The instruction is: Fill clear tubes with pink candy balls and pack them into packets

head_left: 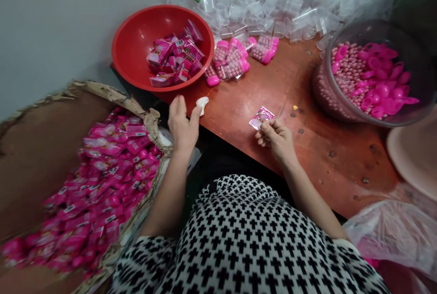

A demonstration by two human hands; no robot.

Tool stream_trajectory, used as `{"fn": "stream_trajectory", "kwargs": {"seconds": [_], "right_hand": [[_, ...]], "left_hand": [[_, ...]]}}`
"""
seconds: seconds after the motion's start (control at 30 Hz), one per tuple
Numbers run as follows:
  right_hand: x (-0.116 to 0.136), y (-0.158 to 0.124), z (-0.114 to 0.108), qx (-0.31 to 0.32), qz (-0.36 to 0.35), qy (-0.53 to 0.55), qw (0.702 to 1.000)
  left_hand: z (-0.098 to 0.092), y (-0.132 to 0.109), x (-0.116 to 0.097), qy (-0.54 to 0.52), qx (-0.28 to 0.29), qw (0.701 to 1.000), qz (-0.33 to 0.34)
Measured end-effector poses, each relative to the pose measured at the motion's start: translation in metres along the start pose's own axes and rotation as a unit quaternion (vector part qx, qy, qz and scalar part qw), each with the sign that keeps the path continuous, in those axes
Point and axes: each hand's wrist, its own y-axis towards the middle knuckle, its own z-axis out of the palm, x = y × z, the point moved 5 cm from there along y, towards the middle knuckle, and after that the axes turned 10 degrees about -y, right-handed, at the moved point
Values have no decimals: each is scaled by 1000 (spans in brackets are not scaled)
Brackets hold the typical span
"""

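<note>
My right hand [277, 141] pinches a small flat pink printed label [262, 116] above the table, held at its lower edge. My left hand [183, 123] is raised at the table's front edge, just below the red bowl [119, 57]. Its thumb stands apart from the fingers, and I see nothing held in it. A small crumpled white piece [202, 104] lies right by the left thumb; whether they touch I cannot tell. Inside the bowl are several pink wrapped packs [177, 53]. Clear containers with pink beads and pink caps [234, 64] lie beside the bowl.
A torn-edged carton [30, 134] at left holds many pink packs [105, 171]. Clear empty containers [256, 2] are heaped at the back. At right, a dark translucent tub [322, 84] holds pink beads [351, 66] and pink caps [385, 80]. A plastic bag [392, 230] sits at lower right.
</note>
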Motion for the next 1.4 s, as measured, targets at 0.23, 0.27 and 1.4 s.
{"fn": "stream_trajectory", "kwargs": {"seconds": [0.23,0.27,1.4], "right_hand": [[-7,-8,-30,-56,-6,-18,998],[-8,-8,-33,-61,-6,-21,998],[49,74,12,187,-84,-219,954]], "left_hand": [[7,3,5,143,-11,984,102],[8,-1,0,150,-20,981,123],[107,-57,-13,-352,202,855,-324]]}}
